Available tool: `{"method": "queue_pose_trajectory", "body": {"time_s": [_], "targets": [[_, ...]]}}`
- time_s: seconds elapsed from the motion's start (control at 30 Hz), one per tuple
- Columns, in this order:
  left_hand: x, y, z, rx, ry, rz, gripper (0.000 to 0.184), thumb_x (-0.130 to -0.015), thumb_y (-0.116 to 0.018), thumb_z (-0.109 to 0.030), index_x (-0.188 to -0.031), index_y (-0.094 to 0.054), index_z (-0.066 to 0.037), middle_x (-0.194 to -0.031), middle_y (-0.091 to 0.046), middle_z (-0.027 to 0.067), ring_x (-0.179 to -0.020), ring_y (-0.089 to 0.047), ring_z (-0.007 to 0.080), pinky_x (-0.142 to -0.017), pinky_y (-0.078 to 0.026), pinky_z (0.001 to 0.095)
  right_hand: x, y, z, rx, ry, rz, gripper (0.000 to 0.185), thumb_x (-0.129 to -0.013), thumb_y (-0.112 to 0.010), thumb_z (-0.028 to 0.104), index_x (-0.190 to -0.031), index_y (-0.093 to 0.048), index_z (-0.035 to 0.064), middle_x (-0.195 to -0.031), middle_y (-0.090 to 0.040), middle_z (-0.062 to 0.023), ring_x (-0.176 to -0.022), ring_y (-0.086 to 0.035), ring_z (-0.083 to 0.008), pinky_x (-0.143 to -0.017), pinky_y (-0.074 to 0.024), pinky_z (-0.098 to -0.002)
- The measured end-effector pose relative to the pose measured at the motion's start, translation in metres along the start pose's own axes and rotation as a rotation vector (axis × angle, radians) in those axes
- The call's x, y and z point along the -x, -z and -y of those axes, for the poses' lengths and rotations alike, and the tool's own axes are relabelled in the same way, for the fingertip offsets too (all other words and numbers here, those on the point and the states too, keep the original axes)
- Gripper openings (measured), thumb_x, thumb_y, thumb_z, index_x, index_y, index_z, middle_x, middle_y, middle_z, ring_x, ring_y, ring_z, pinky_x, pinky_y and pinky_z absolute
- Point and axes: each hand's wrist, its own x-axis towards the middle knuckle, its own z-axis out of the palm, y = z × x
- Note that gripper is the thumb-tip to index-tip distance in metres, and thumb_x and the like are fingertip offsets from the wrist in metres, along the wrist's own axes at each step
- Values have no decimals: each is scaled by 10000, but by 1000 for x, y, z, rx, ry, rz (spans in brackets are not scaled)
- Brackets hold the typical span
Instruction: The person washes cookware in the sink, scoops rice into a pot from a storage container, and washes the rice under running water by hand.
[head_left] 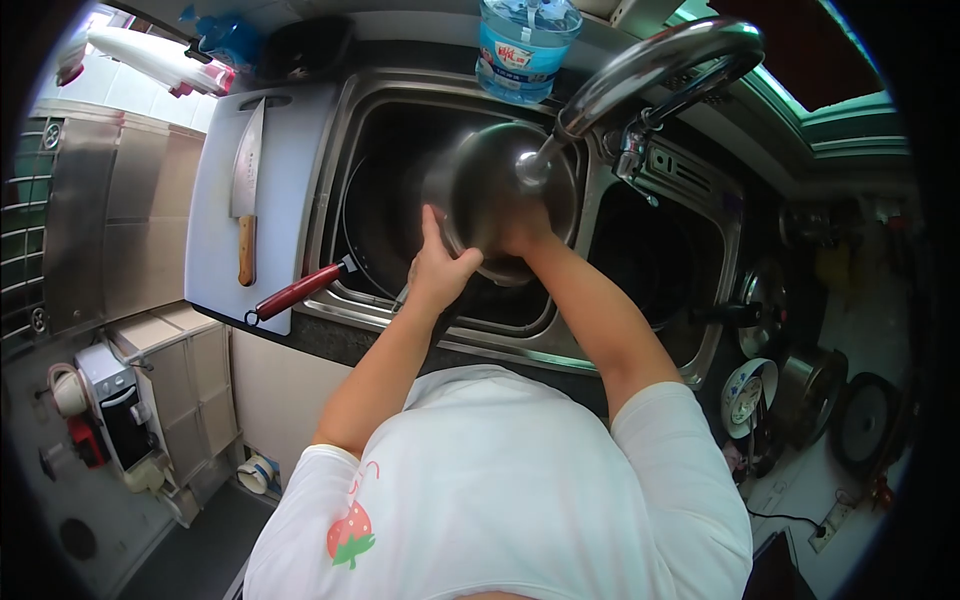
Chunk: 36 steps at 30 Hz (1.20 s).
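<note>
A shiny metal pot is tilted in the left sink basin, under the faucet. My left hand grips the pot's near left side, thumb at the rim and index finger stretched along the wall. Inside the pot is my right hand, blurred, its fingers hidden from sight. Left of the pot lies a dark pan in the same basin, its red handle sticking out over the counter edge.
On the left, a white cutting board carries a kitchen knife with a wooden handle. A large water bottle stands behind the sink. To the right are a second basin, a patterned bowl and a dark metal pot.
</note>
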Motion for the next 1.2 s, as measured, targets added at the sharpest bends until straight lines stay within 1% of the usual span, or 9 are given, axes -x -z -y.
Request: {"method": "queue_pose_trajectory", "body": {"time_s": [0.27, 0.47, 0.63, 0.7, 0.77, 0.87, 0.97, 1.03, 1.2], "targets": [[-1, -6, 6, 83, 70, 63, 972, -652, -595, -319, -1409, -97, 35, -1067, -589, 258, -1022, -576, 345, -883, -425, 348, -23, -67, -11, -130, 3, 406, 423, -779, -581, 253, -1160, -561, 71, -1097, -609, -169, -1008, -597, -299, -842, -475, -386], [-4, -3, 14, 55, 20, 79, 973, -658, -591, -331, -1409, -94, 35, -1006, -617, 226, -979, -592, 337, -852, -439, 349, -52, -68, -41, -435, -335, -179, 402, -785, -588, 322, -1118, -596, 97, -1059, -623, -172, -945, -616, -312, -795, -493, -380], [-8, -10, 15, 74, -1, 79, 973, -661, -598, -321, -1409, -88, 36, -1007, -614, 217, -956, -599, 323, -835, -445, 344, -6, -57, -21, -150, -7, -301, 488, -754, -598, 357, -1115, -583, 30, -1031, -625, -197, -937, -613, -331, -798, -488, -388], [-9, -15, 18, 128, -27, 79, 969, -663, -601, -307, -1408, -87, 40, -1001, -614, 208, -938, -602, 306, -819, -448, 334, -1, -43, -1, -80, 38, -72, 480, -750, -594, 344, -1084, -590, -1, -1020, -624, -209, -932, -611, -339, -806, -483, -394], [-7, -19, 20, 160, -27, 81, 965, -666, -604, -294, -1406, -86, 44, -1001, -612, 200, -923, -603, 287, -807, -451, 322, -3, -31, 13, -237, 19, 433, 466, -746, -593, 334, -1039, -604, -27, -1017, -620, -224, -928, -609, -346, -816, -478, -398], [-5, -17, 23, 169, -13, 88, 961, -670, -608, -283, -1406, -84, 47, -1006, -607, 193, -909, -602, 259, -797, -453, 307, -1, -38, 14, -518, 66, 281, 407, -761, -573, 326, -986, -634, -8, -1027, -611, -241, -922, -610, -346, -808, -474, -409], [-5, -13, 25, 188, -37, 92, 963, -671, -609, -283, -1406, -84, 48, -1018, -601, 194, -904, -600, 241, -794, -453, 297, -33, -64, 5, -302, 125, 294, 336, -766, -576, 267, -952, -632, -7, -932, -631, -210, -831, -628, -308, -748, -481, -404], [-4, -11, 24, 203, -59, 86, 964, -670, -611, -282, -1406, -83, 51, -1044, -591, 199, -902, -599, 232, -793, -452, 291, -47, -60, -2, -464, -85, 88, 332, -776, -555, 290, -953, -646, 24, -991, -624, -210, -902, -612, -326, -788, -468, -419], [-5, -13, 24, 212, -39, 120, 961, -671, -612, -282, -1400, -92, 65, -1118, -562, 213, -911, -599, 232, -801, -451, 280, -10, -3, 31, -8, 183, -50, 300, -768, -555, 285, -968, -652, 85, -1106, -592, -132, -1072, -539, -287, -857, -434, -416]]}}
